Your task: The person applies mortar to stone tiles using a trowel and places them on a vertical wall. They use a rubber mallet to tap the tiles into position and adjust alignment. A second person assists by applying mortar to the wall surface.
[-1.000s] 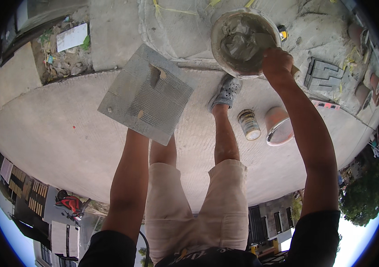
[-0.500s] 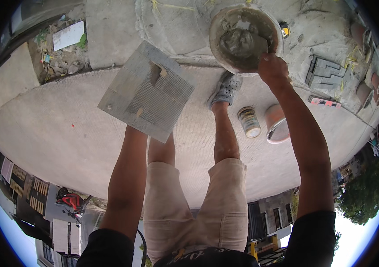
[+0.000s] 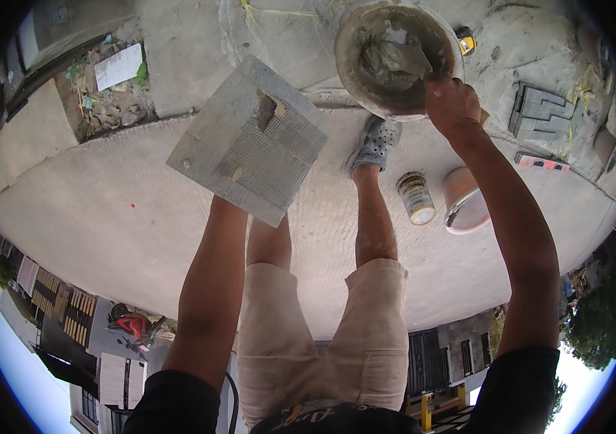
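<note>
Trowel [image 3: 417,64] has shifted inside the 1 o'clock bucket [image 3: 364,103], apparently working mortar [image 3: 382,56]; right hand [image 3: 453,103] gripping its handle [image 3: 484,116]. Left grip hidden beneath 11 o'clock tile [image 3: 250,145]: cannot tell.

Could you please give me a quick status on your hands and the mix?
Right hand gripping trowel, blade at gray mix in basin. Left hand hidden beneath gray square slab. Nothing visibly blocking the trowel.

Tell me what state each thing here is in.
Right hand: closed on the trowel
Trowel: blade in the mortar
Mortar: wet-looking, lumpy
Basin: upright, partly filled
Grey panel: raised, mesh face torn
Left hand: hidden behind panel
Can: upright
Pail: upright, partly hidden
</note>
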A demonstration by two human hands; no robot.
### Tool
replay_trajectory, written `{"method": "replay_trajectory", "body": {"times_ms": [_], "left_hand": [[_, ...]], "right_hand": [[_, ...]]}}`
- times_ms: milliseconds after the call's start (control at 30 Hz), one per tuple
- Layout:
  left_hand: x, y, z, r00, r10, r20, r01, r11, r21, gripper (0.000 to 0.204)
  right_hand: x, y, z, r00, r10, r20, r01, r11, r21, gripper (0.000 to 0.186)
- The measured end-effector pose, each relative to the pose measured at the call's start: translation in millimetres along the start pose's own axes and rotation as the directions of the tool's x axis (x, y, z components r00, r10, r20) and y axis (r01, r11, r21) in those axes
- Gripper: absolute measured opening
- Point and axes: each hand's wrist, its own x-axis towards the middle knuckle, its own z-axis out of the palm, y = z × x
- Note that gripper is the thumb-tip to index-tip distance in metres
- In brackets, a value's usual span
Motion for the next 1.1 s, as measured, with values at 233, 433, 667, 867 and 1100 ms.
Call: {"method": "replay_trajectory", "body": {"times_ms": [233,433,667,867,1100], "left_hand": [[2.0,-5.8,0.8,1.000,-0.004,-0.011,0.004,1.000,0.011,0.082],[2.4,-15.7,1.8,1.000,-0.014,-0.005,0.014,1.000,-0.007,0.081],[1.5,-19.1,4.1,1.000,-0.018,0.006,0.018,1.000,-0.015,0.081],[10.5,-9.7,11.3,1.000,0.009,0.022,-0.009,1.000,0.018,0.080],[27.1,-5.0,26.2,0.999,0.027,0.047,-0.030,0.998,0.053,0.079]], "right_hand": [[13.7,-15.2,-51.8,0.945,-0.233,-0.228,0.101,0.874,-0.475,0.017],[70.7,-23.5,-12.7,0.994,-0.095,-0.054,0.078,0.962,-0.263,0.024],[62.8,-13.0,46.0,0.945,-0.197,0.261,0.151,0.971,0.185,0.027],[36.7,-10.7,50.2,0.914,-0.130,0.384,-0.394,-0.071,0.916,0.028],[1.9,-3.9,63.9,0.942,-0.156,0.297,-0.307,-0.044,0.951,0.032]]}}
